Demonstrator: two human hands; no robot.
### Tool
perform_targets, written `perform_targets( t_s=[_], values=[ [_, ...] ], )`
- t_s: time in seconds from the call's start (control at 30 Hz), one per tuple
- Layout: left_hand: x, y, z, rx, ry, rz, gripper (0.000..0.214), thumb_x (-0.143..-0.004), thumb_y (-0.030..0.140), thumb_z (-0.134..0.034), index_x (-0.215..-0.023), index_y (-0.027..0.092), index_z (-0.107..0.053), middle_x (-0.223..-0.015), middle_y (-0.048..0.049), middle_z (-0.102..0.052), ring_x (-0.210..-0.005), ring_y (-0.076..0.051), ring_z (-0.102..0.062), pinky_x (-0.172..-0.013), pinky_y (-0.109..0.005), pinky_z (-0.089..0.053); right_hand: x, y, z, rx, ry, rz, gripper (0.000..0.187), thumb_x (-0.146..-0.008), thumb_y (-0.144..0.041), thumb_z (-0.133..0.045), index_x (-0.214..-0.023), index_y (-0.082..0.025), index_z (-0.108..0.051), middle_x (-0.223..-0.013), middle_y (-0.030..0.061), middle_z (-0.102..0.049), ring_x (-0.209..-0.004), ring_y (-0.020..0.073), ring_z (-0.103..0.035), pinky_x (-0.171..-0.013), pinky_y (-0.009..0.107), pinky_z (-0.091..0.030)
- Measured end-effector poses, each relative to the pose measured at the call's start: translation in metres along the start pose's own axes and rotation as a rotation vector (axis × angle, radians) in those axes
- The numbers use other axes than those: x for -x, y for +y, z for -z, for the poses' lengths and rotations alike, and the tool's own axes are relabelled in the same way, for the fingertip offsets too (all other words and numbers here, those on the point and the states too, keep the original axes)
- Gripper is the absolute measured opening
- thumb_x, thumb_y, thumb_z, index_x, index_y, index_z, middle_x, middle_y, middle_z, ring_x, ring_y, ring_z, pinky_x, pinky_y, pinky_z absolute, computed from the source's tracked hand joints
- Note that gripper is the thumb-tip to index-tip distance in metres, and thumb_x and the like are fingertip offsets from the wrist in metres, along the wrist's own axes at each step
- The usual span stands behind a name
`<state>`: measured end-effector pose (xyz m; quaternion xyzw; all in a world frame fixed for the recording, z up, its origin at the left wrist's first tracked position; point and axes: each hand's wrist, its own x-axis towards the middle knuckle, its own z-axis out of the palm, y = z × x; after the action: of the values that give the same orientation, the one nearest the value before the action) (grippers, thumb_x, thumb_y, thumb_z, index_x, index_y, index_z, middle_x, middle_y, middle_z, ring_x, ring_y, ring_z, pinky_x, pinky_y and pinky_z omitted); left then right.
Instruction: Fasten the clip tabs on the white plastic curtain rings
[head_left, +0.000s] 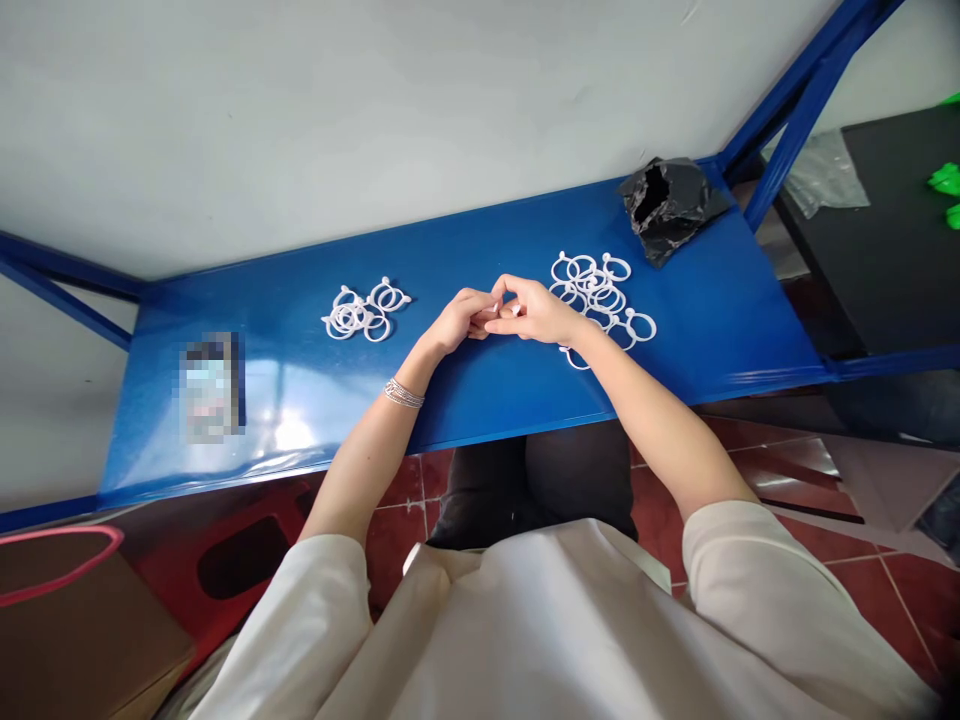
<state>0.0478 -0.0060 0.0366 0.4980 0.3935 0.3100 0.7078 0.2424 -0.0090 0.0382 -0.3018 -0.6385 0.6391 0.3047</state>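
My left hand and my right hand meet above the blue metal shelf, with their fingers curled together. A small white plastic piece shows between the fingertips, mostly hidden by my fingers. Beside my left hand lies a small tangle of white plastic rings. A larger heap of the same rings sits under and beyond my right hand, touching its wrist side. A silver bracelet circles my left wrist.
A crumpled black plastic bag sits at the shelf's back right. A pixelated, blurred flat object lies at the left. Blue steel uprights frame the shelf against a pale wall. Below are red floor tiles and a cardboard box.
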Motion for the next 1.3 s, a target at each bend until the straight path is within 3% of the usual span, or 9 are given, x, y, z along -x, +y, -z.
perform_targets(
  t_s=[0.1, 0.27, 0.37, 0.53, 0.73, 1.13, 1.3],
  values=[
    [-0.001, -0.002, 0.001, 0.002, 0.013, -0.029, 0.077, -0.070, 0.068, -0.093, -0.054, 0.023, -0.032, -0.055, 0.0088, -0.020, -0.046, -0.002, -0.018, -0.044, -0.021, -0.015, -0.001, 0.001, -0.001, 0.030, 0.018, 0.042, 0.053, -0.087, -0.050, -0.098, -0.099, -0.025, -0.052, -0.062, -0.0132, -0.042, -0.055, 0.0085, -0.035, -0.051, 0.025, -0.030],
    [-0.002, -0.006, 0.004, -0.019, -0.048, -0.062, 0.074, -0.073, 0.081, -0.092, -0.061, 0.018, -0.055, -0.053, 0.0079, -0.030, -0.046, -0.003, -0.023, -0.044, -0.021, -0.020, -0.001, 0.004, 0.002, 0.055, 0.034, 0.060, 0.050, -0.091, -0.051, -0.094, -0.099, -0.024, -0.053, -0.065, -0.0105, -0.047, -0.058, 0.0097, -0.041, -0.053, 0.025, -0.031],
    [-0.002, -0.006, 0.005, -0.037, -0.056, -0.070, 0.072, -0.075, 0.081, -0.091, -0.064, 0.018, -0.058, -0.052, 0.0080, -0.031, -0.046, -0.004, -0.024, -0.044, -0.021, -0.021, -0.001, 0.006, 0.003, 0.052, 0.034, 0.074, 0.046, -0.092, -0.048, -0.092, -0.098, -0.023, -0.054, -0.064, -0.0099, -0.049, -0.057, 0.0094, -0.040, -0.053, 0.025, -0.030],
    [-0.001, -0.003, 0.002, -0.049, -0.039, -0.078, 0.065, -0.079, 0.068, -0.088, -0.061, 0.021, -0.048, -0.053, 0.0088, -0.025, -0.045, -0.005, -0.024, -0.044, -0.022, -0.025, -0.002, 0.007, 0.004, 0.038, 0.048, 0.084, 0.035, -0.094, -0.040, -0.087, -0.097, -0.023, -0.056, -0.060, -0.0098, -0.052, -0.053, 0.0090, -0.037, -0.053, 0.026, -0.028],
    [0.000, 0.000, 0.000, -0.021, -0.018, -0.080, 0.055, -0.079, 0.049, -0.080, -0.057, 0.024, -0.038, -0.054, 0.0077, -0.025, -0.046, -0.005, -0.026, -0.045, -0.022, -0.028, -0.005, 0.012, 0.006, 0.077, 0.106, 0.087, 0.039, -0.093, -0.044, -0.088, -0.094, -0.024, -0.055, -0.060, -0.0083, -0.056, -0.054, 0.0096, -0.037, -0.055, 0.027, -0.027],
    [-0.003, -0.006, 0.005, -0.025, 0.009, -0.106, 0.047, -0.080, 0.041, -0.073, -0.058, 0.024, -0.035, -0.055, 0.0077, -0.024, -0.048, -0.005, -0.024, -0.045, -0.021, -0.029, -0.001, 0.007, 0.001, 0.302, 0.169, 0.234, 0.029, -0.103, -0.040, -0.077, -0.097, -0.025, -0.053, -0.059, -0.0108, -0.048, -0.058, 0.0131, -0.044, -0.065, 0.032, -0.035],
    [-0.002, -0.005, 0.004, -0.019, 0.012, -0.116, 0.049, -0.079, 0.042, -0.074, -0.055, 0.023, -0.036, -0.052, 0.0079, -0.024, -0.046, -0.004, -0.024, -0.044, -0.020, -0.028, 0.000, 0.006, 0.001, 0.344, 0.172, 0.233, 0.028, -0.105, -0.039, -0.077, -0.099, -0.025, -0.053, -0.063, -0.0096, -0.053, -0.059, 0.0137, -0.047, -0.068, 0.033, -0.038]
  ],
)
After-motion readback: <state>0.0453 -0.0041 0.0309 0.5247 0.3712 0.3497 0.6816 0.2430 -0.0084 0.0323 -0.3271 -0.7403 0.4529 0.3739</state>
